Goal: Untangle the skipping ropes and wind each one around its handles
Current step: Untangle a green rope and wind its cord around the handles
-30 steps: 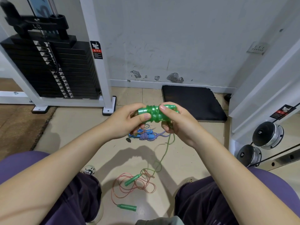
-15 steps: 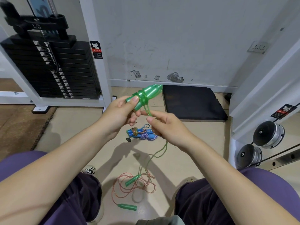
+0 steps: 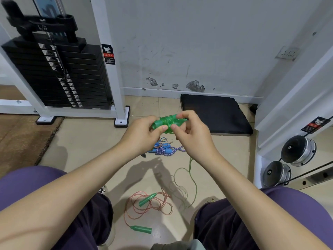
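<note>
At frame centre, the left hand [image 3: 142, 131] grips the green handles [image 3: 166, 123]; the right hand [image 3: 191, 134] pinches the green rope [image 3: 192, 179] against the coils. Loose turns could slip off, and the slack trailing to the floor might snag the pink rope [image 3: 147, 206], lower centre.

1. The green handles [image 3: 168, 122] are translucent, lie side by side and roughly level above the floor, and carry several turns of green rope round their middle.
2. The green rope [image 3: 194, 184] hangs loose to the tiled floor at near right, curving in a slack loop.
3. The pink rope [image 3: 144, 207] lies in loose coils on the near floor, with two opaque green handles, one across the coils, one nearer.
4. The blue rope [image 3: 164, 150], with a blue-and-white braided cord, lies bundled farther off.
</note>
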Available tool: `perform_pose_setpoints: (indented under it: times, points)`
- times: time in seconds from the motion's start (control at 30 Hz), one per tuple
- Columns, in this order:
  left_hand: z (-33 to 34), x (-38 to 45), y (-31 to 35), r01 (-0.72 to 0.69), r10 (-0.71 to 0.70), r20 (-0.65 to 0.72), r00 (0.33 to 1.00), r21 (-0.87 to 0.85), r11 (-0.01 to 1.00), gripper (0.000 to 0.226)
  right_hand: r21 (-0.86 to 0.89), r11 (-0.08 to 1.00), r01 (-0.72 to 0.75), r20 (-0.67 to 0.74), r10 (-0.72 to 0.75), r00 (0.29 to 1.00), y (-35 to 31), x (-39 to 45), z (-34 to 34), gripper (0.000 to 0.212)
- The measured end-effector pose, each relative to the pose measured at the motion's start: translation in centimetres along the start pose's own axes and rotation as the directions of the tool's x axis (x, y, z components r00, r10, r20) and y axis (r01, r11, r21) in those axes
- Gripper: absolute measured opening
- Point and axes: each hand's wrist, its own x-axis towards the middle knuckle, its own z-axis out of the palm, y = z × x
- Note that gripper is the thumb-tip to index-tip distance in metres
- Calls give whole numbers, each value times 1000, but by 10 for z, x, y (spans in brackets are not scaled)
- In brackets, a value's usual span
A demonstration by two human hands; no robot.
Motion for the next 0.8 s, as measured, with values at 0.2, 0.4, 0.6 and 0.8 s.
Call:
perform_pose_setpoints:
  times: [0.2, 0.4, 0.6, 0.8]
  points:
    - [-2, -1, -1, -14, 15, -28, 999, 1, 1000, 27, 214, 977, -24, 80, 6, 997, 4, 0, 0, 20]
    - [-7, 0, 2, -44, 48, 46, 998, -98, 994, 23, 248, 969, -6, 112, -23, 993, 1, -2, -4, 21]
    - [-5, -1, 1, -106, 108, 29, 994, -65, 992, 20, 220, 976, -6, 153, -28, 988, -2, -4, -2, 42]
    - [-3, -1, 1, -79, 80, 3, 997, -92, 993, 19, 242, 970, -7, 94, -16, 995, 0, -3, 2, 40]
